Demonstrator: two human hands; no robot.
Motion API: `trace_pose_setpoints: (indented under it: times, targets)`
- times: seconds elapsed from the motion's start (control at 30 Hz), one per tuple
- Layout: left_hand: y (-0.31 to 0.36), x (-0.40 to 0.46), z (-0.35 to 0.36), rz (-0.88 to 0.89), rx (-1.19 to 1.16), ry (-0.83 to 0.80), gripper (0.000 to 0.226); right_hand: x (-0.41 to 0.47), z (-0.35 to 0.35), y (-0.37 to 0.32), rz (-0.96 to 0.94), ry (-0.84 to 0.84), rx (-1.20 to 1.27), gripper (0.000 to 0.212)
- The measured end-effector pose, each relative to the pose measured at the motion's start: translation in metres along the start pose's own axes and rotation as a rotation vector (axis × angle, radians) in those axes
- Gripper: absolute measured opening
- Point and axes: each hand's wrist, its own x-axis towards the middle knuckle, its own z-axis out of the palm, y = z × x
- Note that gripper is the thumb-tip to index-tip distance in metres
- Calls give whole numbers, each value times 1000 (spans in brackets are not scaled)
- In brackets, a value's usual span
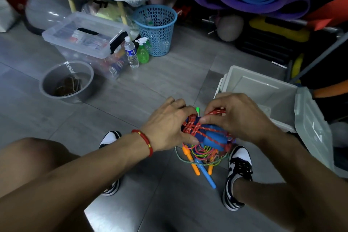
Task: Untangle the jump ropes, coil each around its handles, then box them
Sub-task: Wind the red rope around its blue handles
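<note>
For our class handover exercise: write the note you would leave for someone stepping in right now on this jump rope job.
Left hand: holds the blue handles steady.
Right hand: pinches a loop of the red rope, winding it round those handles.
On the floor below, between the shoes: a tangled pile of ropes with orange and blue handles.
The white box stands open to the right; no rope shows inside.
Done: red rope mostly coiled.
Left: finish it, box it, untangle and coil the rest.

Nothing reads clearly: the water bottle (131,52) label and grey bucket (66,80) rim marks look too blurred.
</note>
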Motion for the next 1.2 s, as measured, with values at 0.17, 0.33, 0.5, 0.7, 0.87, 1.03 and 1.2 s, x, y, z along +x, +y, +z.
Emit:
trace_pose_setpoints:
  times: [0.17,0.33,0.5,0.7,0.87,1.03,1.2]
  targets:
    - [3,-4,-3,162,-19,15,67,-1,-17,9,-39,-152,201,22]
    - [8,-11,-9,261,-110,-114,74,-4,-15,14,25,-251,455,13]
    - [13,-23,-21,125,-602,-148,65,-9,-13,26,79,-187,762,10]
    - [5,-16,-30,-191,-1212,146,67,-21,10,9,79,-107,833,16]
    - [-13,-7,-17,-344,-1053,231,31,-24,32,-15,123,-204,579,24]
    - [-24,4,1,-401,-614,243,44,-29,32,-25,210,-243,462,31]
    - [-15,3,9,-355,-137,146,65,-29,24,-31,355,-214,379,27]
